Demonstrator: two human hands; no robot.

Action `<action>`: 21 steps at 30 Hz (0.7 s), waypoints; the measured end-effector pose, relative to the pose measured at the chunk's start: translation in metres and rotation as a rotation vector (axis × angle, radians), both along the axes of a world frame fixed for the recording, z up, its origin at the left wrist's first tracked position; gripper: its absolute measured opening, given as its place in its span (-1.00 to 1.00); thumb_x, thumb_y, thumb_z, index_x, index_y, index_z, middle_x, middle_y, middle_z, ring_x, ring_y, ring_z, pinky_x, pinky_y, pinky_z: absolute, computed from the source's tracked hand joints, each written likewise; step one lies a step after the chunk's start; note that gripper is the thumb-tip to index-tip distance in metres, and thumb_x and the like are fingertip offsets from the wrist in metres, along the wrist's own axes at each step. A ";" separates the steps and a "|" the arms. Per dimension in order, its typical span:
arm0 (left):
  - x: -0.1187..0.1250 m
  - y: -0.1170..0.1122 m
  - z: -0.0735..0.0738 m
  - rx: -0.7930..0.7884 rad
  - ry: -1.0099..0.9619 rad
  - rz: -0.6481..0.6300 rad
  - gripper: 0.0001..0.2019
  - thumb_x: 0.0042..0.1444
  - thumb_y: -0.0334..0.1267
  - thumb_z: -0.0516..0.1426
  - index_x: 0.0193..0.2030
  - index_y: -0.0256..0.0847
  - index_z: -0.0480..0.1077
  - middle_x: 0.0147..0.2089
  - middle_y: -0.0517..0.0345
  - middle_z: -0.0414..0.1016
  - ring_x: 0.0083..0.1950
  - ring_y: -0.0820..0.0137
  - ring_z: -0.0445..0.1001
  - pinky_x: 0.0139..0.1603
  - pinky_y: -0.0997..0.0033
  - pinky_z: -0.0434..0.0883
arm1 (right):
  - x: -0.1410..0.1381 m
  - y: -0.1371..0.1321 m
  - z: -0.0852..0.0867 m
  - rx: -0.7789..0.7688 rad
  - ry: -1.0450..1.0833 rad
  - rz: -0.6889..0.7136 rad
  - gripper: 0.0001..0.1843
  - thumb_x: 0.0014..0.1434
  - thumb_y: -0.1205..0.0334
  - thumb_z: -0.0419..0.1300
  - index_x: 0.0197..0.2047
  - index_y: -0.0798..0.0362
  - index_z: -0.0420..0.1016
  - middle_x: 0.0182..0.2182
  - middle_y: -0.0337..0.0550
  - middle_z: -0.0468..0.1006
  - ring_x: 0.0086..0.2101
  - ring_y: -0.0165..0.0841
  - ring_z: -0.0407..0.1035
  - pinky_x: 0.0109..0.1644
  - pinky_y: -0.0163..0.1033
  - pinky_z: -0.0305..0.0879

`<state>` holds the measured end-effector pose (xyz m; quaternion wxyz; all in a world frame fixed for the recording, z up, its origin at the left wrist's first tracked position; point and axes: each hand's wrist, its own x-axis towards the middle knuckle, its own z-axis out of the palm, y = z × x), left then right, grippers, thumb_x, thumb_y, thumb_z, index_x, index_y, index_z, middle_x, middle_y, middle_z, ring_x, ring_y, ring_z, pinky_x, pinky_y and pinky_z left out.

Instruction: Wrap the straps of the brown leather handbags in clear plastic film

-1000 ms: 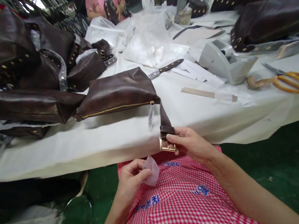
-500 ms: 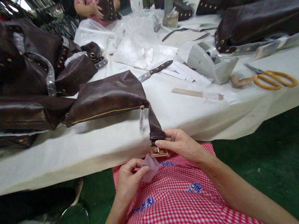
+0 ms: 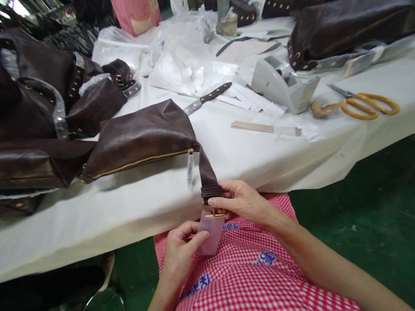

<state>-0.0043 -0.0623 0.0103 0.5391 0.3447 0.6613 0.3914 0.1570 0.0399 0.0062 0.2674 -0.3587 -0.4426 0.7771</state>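
Note:
A dark brown leather bag (image 3: 137,137) with a gold zipper lies at the front of the white table (image 3: 129,210). Its strap (image 3: 207,174) hangs over the table edge and ends in a gold buckle (image 3: 214,214). My right hand (image 3: 240,201) pinches the strap end at the buckle. My left hand (image 3: 181,249) holds a small translucent pinkish film piece (image 3: 209,234) up against the buckle. Both hands hover over my red checked apron.
More brown bags (image 3: 10,129) are piled at the left, and others (image 3: 352,22) lie at the far right. A knife (image 3: 208,97), a grey tape dispenser (image 3: 283,83), orange scissors (image 3: 367,104) and plastic wrap (image 3: 183,54) lie on the table. Another person (image 3: 134,4) stands beyond.
My left hand has brought the film piece up to the buckle; before, it was held apart, lower left. The view has shifted slightly.

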 end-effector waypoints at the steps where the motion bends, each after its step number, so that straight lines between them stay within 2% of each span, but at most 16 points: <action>1: 0.001 0.000 0.000 -0.006 -0.011 -0.003 -0.88 -0.15 -0.25 0.26 -0.45 -0.24 0.57 -0.44 0.15 0.55 -0.40 0.39 0.39 -0.34 0.45 0.31 | 0.000 0.000 0.000 0.002 -0.009 0.001 -0.71 -0.03 0.11 0.36 -0.24 0.07 0.54 -0.46 -0.24 0.57 -0.54 -0.43 0.41 -0.52 -0.35 0.36; 6: 0.002 0.001 -0.001 -0.037 -0.100 -0.003 -0.81 -0.15 -0.23 0.27 -0.36 -0.23 0.62 -0.37 0.11 0.61 -0.36 0.35 0.45 -0.29 0.42 0.35 | 0.002 0.001 0.002 -0.015 -0.036 0.028 -0.75 -0.02 0.12 0.34 -0.28 0.06 0.54 -0.49 -0.26 0.55 -0.59 -0.47 0.35 -0.53 -0.34 0.34; 12: 0.002 0.001 -0.003 -0.022 -0.124 -0.069 -0.78 -0.12 -0.20 0.26 -0.33 -0.22 0.64 -0.34 0.08 0.63 -0.34 0.31 0.47 -0.23 0.36 0.38 | 0.002 0.003 0.000 0.016 0.020 0.016 -0.73 -0.08 0.14 0.39 -0.29 0.09 0.58 -0.41 -0.21 0.59 -0.42 -0.39 0.43 -0.36 -0.29 0.37; 15: 0.001 0.002 -0.005 -0.003 -0.168 -0.096 -0.77 -0.09 -0.19 0.26 -0.29 -0.22 0.64 -0.30 0.08 0.64 -0.30 0.31 0.48 -0.17 0.35 0.38 | 0.002 0.003 -0.001 -0.010 0.030 0.036 -0.72 -0.08 0.12 0.39 -0.29 0.08 0.58 -0.41 -0.22 0.59 -0.44 -0.38 0.43 -0.35 -0.27 0.37; 21: 0.002 0.000 -0.018 0.026 -0.293 -0.032 -0.76 -0.09 -0.18 0.31 -0.27 -0.24 0.61 -0.27 0.06 0.62 -0.28 0.34 0.48 -0.18 0.39 0.37 | 0.001 0.002 -0.005 -0.087 0.071 0.050 -0.71 -0.08 0.11 0.40 -0.30 0.08 0.58 -0.42 -0.23 0.60 -0.47 -0.40 0.43 -0.34 -0.26 0.38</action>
